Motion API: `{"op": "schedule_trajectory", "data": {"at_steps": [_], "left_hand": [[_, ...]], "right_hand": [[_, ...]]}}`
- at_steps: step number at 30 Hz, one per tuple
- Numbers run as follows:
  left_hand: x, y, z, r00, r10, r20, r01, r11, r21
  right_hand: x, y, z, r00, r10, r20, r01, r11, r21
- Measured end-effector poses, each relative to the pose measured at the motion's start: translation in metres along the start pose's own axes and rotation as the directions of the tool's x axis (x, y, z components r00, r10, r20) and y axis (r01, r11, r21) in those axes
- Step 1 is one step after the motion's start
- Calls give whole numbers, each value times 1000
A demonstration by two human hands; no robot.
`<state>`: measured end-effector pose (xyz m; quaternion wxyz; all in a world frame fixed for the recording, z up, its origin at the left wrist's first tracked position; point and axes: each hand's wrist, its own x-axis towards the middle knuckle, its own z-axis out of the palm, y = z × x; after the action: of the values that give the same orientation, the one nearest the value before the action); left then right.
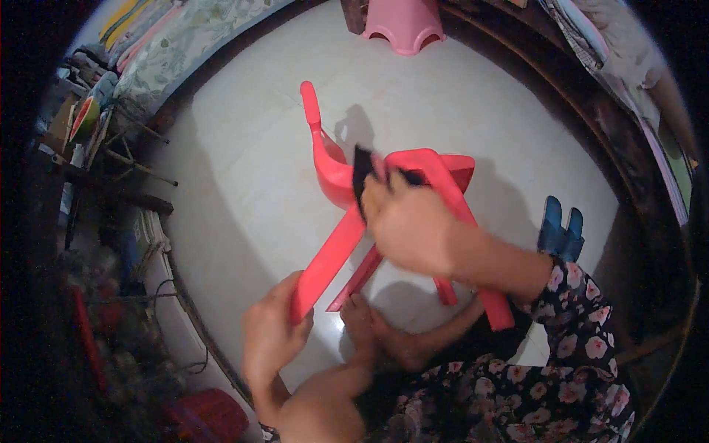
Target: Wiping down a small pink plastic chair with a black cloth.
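A red plastic chair (330,258) is tipped over on the pale floor before me, its legs pointing toward my body. Near the lower end of one leg, my left hand (275,328) is closed around the plastic. My right hand (413,225), smeared by motion, is closed on a black cloth (361,177) at the top of that same leg, where it meets the seat. The fingertips and part of the cloth are blurred. Another leg passes under or beside my right forearm, partly covered by it.
A pink plastic stool (402,22) stands at the far edge. Blue slippers (561,229) lie to the right. My bare feet (360,317) are just below the chair. A bed with a floral cover (199,44) is at far left, a red basin (210,417) at lower left.
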<state>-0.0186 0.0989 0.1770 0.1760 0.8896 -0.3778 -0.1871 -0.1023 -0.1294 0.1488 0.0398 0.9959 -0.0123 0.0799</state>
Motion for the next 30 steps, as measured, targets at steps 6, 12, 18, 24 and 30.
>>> {"op": "schedule_trajectory", "data": {"at_steps": [6,12,18,24,30], "left_hand": [[1,-5,5,983,160,-87,-162,987,-19],[-3,-5,1,999,45,-23,-47,995,-86],[-1,-5,1,994,104,-34,-105,994,-23],[-3,-8,4,987,138,-88,-145,986,-79],[-2,-4,-1,998,52,-20,-52,998,-22]], "right_hand": [[-14,-33,-17,966,-185,-181,218,959,182],[10,27,-18,977,94,190,-130,974,188],[-9,-40,-27,978,-187,-95,189,982,15],[-15,-7,-14,999,-32,-14,33,995,93],[-11,-2,-9,996,82,-28,-85,990,-114]]}}
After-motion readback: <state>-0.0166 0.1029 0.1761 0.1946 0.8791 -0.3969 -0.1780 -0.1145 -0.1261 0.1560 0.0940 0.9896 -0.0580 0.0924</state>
